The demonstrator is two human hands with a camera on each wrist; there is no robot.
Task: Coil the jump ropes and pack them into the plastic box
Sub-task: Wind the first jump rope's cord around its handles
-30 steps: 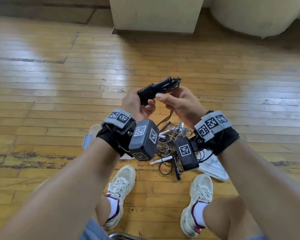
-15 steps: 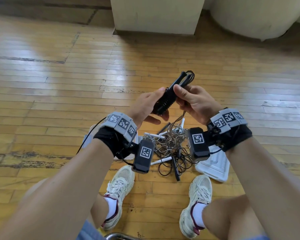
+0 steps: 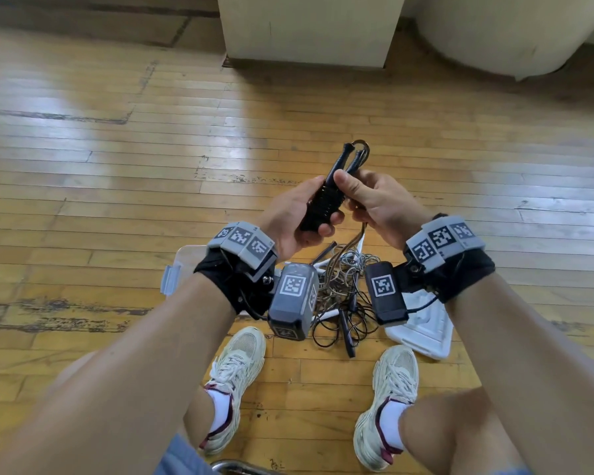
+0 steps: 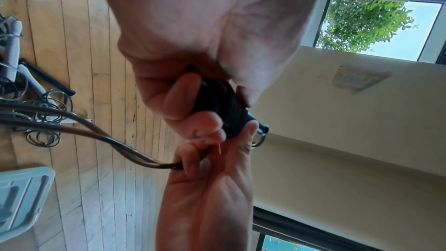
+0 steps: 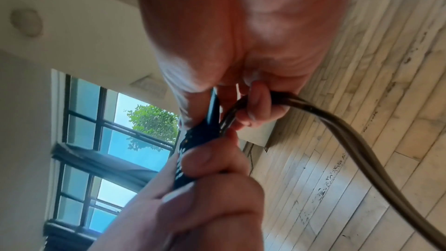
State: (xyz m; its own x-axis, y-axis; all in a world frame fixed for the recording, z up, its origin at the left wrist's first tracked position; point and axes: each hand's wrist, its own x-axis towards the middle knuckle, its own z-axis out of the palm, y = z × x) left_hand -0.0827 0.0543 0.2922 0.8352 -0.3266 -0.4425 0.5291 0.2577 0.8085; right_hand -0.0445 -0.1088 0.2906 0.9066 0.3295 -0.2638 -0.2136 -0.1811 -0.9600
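My left hand (image 3: 300, 217) grips the two black handles (image 3: 326, 200) of a jump rope, held together and pointing up and away from me. The same handles (image 4: 222, 110) show in the left wrist view inside my curled fingers. My right hand (image 3: 367, 200) pinches the brown rope (image 5: 362, 140) just beside the handles, thumb against them. The rope (image 4: 72, 127) runs down in two strands to a tangled pile of ropes (image 3: 343, 289) on the floor. The clear plastic box (image 3: 182, 265) lies behind my left wrist, mostly hidden.
A white box lid (image 3: 422, 323) lies on the wooden floor (image 3: 117, 166) under my right wrist. My two shoes (image 3: 237, 365) stand just in front of the pile. A cream pillar (image 3: 309, 29) and a rounded cream base (image 3: 508, 29) stand further off.
The handles have swung from lying nearly level to pointing steeply up. Both hands have closed in around them, and my right thumb has moved onto the handles.
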